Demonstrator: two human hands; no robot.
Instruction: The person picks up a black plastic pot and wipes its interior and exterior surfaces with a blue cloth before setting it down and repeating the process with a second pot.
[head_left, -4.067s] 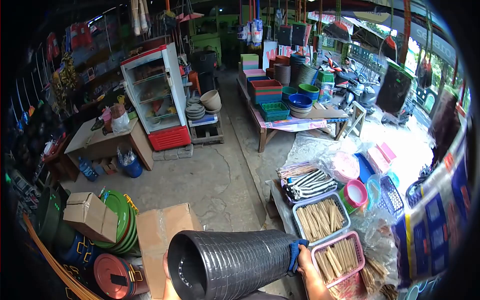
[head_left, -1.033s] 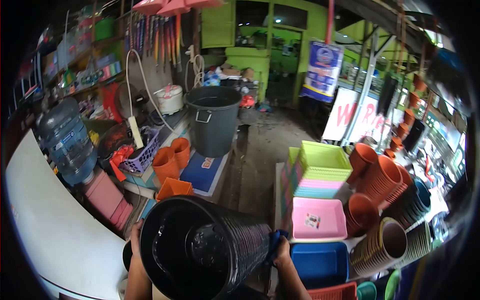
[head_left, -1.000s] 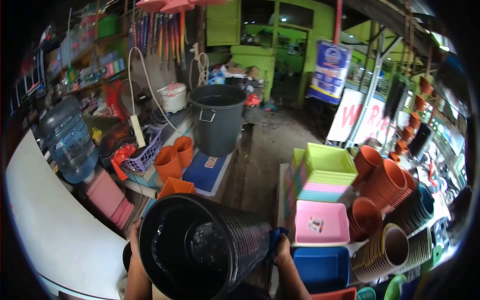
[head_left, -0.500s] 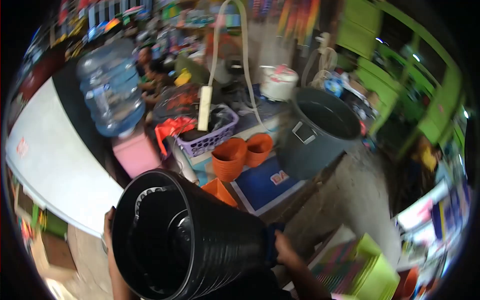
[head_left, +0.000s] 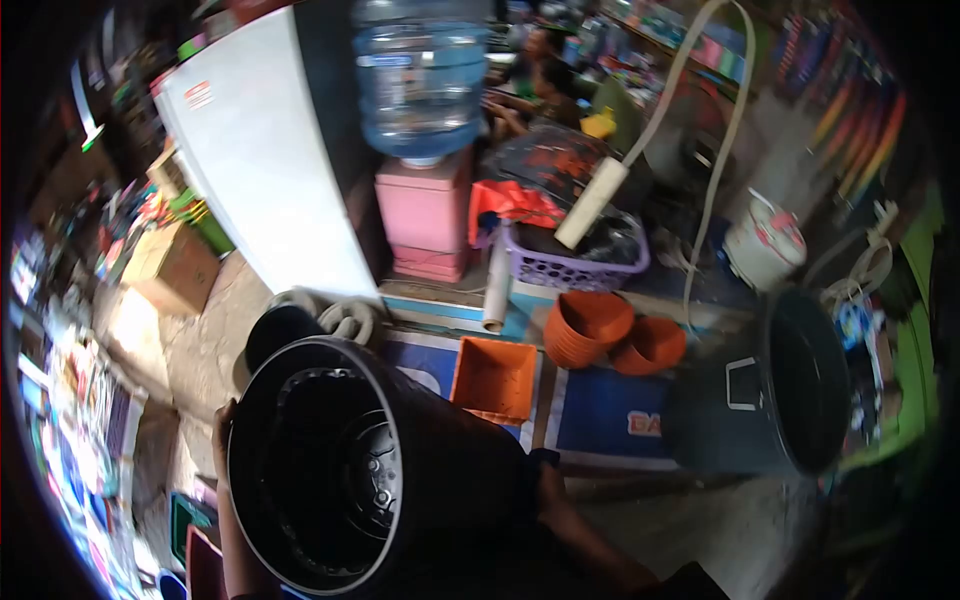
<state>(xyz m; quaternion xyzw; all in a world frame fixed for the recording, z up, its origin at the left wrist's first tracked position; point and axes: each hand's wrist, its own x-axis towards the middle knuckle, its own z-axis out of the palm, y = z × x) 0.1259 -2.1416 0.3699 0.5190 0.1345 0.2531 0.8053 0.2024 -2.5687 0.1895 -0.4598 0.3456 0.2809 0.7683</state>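
Note:
A large black plant pot [head_left: 470, 440] lies tilted on its side in front of me, its mouth facing me to the left and holes showing in its bottom. At the left of its rim is my left hand [head_left: 223, 440], closed on the edge, fingers partly hidden behind it. My right hand [head_left: 550, 492] grips the pot's base end, with a dark blue cloth-like thing [head_left: 541, 462] between hand and pot. Just beyond the pot sit a square orange pot [head_left: 493, 380] and stacked round orange pots [head_left: 587, 330].
A big dark grey tub [head_left: 715, 415] stands at the right. Behind are a purple basket [head_left: 580, 268], a pink water dispenser [head_left: 424, 225] with a blue bottle, and a white fridge [head_left: 265, 150]. A cardboard box [head_left: 172, 268] sits on the left floor. People sit at the back.
My view has swung to the left, so the fridge, dispenser and orange pots appear farther right. Both hands keep their hold on the black pot.

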